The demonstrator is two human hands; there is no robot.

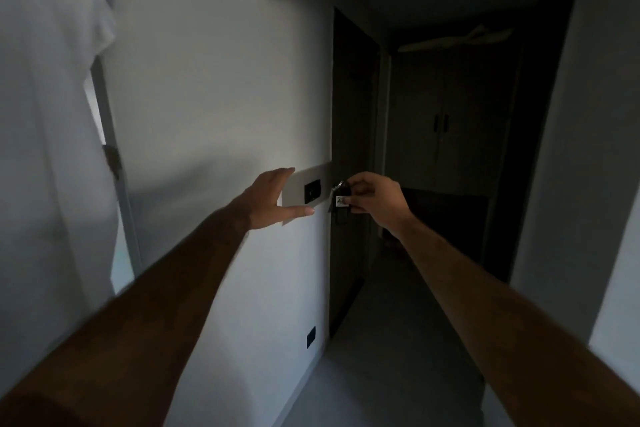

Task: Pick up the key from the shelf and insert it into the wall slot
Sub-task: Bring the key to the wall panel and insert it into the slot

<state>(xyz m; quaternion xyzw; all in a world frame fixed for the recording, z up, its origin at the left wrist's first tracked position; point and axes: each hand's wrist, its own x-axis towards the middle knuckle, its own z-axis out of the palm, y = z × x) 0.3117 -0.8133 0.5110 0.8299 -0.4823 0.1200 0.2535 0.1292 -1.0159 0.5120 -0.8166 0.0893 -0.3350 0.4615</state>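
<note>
A grey wall panel (300, 184) is mounted on the white wall at mid-height, with a small black slot unit (312, 191) in it. My left hand (273, 196) rests flat against the panel's left end, fingers spread and holding nothing. My right hand (372, 199) is just right of the panel's edge, pinching a key (341, 199) with a metal ring and a white label tag. The key hangs a short way to the right of the slot, apart from it.
A dark door (349, 156) stands just past the panel. The unlit corridor runs ahead to a cupboard (446, 121). A white garment (52, 80) hangs at the left. A black socket (310, 336) sits low on the wall.
</note>
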